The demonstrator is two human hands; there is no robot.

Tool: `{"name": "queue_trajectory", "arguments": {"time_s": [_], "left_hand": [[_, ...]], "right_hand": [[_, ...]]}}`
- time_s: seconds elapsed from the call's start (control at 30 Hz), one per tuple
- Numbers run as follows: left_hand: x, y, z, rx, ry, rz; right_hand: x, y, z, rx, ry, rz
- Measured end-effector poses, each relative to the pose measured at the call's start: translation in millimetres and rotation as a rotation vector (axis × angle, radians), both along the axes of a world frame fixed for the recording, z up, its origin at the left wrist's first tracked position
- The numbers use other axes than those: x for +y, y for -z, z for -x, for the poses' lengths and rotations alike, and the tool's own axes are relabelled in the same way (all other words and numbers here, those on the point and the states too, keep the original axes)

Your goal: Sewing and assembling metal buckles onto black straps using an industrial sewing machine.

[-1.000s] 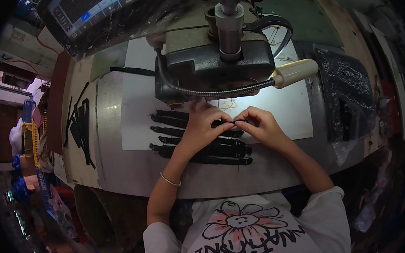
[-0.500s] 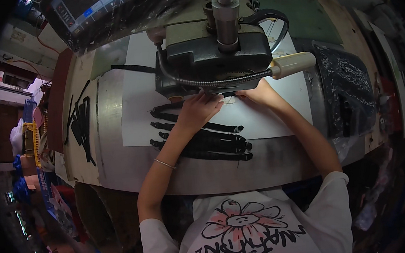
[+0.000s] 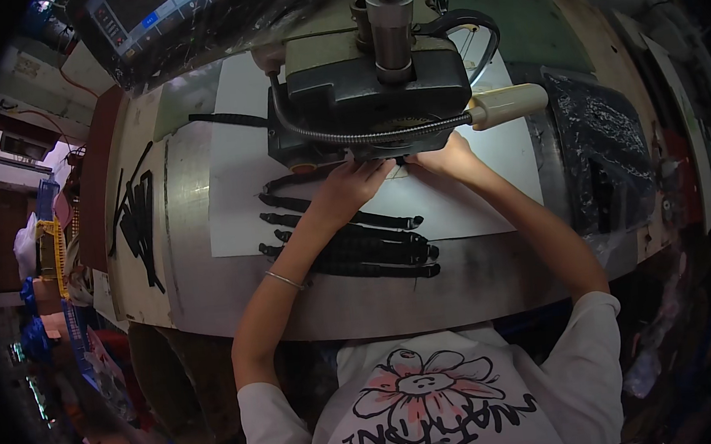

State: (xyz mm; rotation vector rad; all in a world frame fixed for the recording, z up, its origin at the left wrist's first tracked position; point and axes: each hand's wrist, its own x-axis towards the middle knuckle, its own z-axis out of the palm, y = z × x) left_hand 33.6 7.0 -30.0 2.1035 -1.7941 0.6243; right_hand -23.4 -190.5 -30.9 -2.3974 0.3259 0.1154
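Observation:
Under the head of a sewing machine (image 3: 370,94), my two hands meet at a small black strap piece (image 3: 402,161). My left hand (image 3: 351,188) is closed with its fingers on the strap's left side, their tips partly hidden by the machine. From the right, my right hand (image 3: 445,160) pinches the same strap, its fingertips close to the lit spot. Beneath and beside my left forearm lies a row of black straps (image 3: 375,246) with small end fittings, spread partly on a white sheet (image 3: 472,203) and partly on the metal table.
A flexible metal lamp neck with a cream handle (image 3: 508,105) crosses the machine's front. Further black straps (image 3: 137,220) lie at the left. A plastic-covered dark package (image 3: 603,149) sits at the right, and a screen (image 3: 177,18) stands at the back left.
My hands stay at the strap under the machine head, with the left fingers slightly shifted along it. The whole view has moved a little.

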Motion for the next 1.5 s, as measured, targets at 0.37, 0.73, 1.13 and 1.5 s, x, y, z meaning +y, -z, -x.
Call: {"name": "queue_trajectory", "arguments": {"time_s": [0.37,0.73,1.13,1.5], "left_hand": [[1,-2,-4,0.024,0.056,-0.075],[9,-16,28,0.122,-0.095,-0.25],[6,-12,39,0.147,-0.16,-0.266],[7,-12,39,0.202,-0.156,-0.251]], "right_hand": [[14,-1,35,-0.656,-0.01,0.106],[22,2,42,-0.694,-0.095,0.155],[21,0,49,-0.6,-0.044,0.133],[24,-7,50,-0.604,-0.036,0.104]]}}
